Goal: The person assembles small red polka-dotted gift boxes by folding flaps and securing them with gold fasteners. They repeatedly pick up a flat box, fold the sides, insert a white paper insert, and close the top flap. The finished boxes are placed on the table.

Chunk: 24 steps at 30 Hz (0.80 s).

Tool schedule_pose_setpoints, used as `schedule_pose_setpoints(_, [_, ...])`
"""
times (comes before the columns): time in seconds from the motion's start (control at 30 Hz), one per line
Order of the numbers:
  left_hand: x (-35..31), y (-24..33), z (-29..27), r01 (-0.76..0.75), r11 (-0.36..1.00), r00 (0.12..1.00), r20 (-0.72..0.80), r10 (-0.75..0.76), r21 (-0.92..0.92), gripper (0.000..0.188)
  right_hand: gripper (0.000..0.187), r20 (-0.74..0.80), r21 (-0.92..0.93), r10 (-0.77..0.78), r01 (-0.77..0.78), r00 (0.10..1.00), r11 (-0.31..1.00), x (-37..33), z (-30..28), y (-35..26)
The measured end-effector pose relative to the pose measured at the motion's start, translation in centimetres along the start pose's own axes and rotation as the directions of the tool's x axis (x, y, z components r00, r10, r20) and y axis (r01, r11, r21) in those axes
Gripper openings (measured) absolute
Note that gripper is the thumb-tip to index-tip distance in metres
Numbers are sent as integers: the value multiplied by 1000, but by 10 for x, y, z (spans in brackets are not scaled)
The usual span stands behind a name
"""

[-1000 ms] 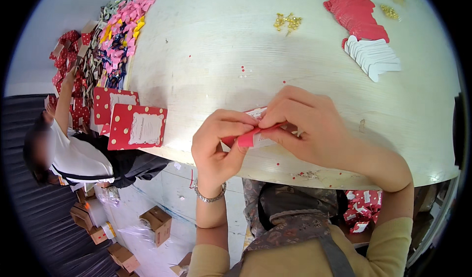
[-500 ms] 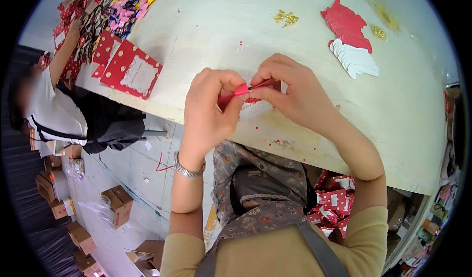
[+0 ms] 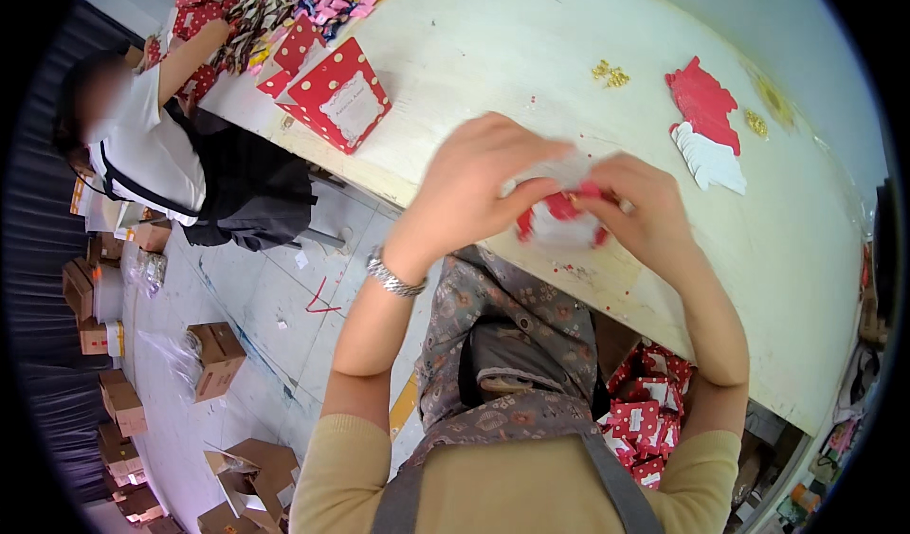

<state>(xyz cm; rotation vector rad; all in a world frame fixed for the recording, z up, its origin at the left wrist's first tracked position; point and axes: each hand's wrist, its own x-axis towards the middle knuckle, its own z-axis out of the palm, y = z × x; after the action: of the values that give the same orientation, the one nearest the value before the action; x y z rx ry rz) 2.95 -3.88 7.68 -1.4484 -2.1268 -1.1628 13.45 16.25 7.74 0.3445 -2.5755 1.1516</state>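
A red-and-white piece (image 3: 564,217) held to the right of the dotted red card (image 3: 343,96)

From where I stand, the piece is up over the table's (image 3: 493,60) near edge, well right of the card. The right hand (image 3: 645,202) seems to pinch its red edge between thumb and fingertips. The left hand (image 3: 483,183), on the card's side of the piece, has thumb and fingers apart; motion blurs them, and I cannot tell whether they grip anything.

Good handling here, I'd say, means one firm, light pinch, the other hand steadying the opposite side, and layers kept flush so nothing creases. Small gold pieces (image 3: 610,74), red cutouts (image 3: 703,108) and white cutouts (image 3: 711,162) lie farther right of the card, clear of both elbows.
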Motion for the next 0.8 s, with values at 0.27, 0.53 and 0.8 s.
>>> schedule_pose_setpoints(0.27, [-34,-89,-116,373,422,923,-285,-257,827,36,29,650,-55,23,17,760,998,-55,-92,-42])
schedule_pose_setpoints(0.53, [25,13,-3,627,732,778,-259,-573,265,26,48,-28,83,-23,26,999,996,7,42,3])
schedule_pose_setpoints(0.8, [-3,-57,19,301,950,839,-449,-305,-83,82,48,-225,48,-139,153,964,987,56,42,66])
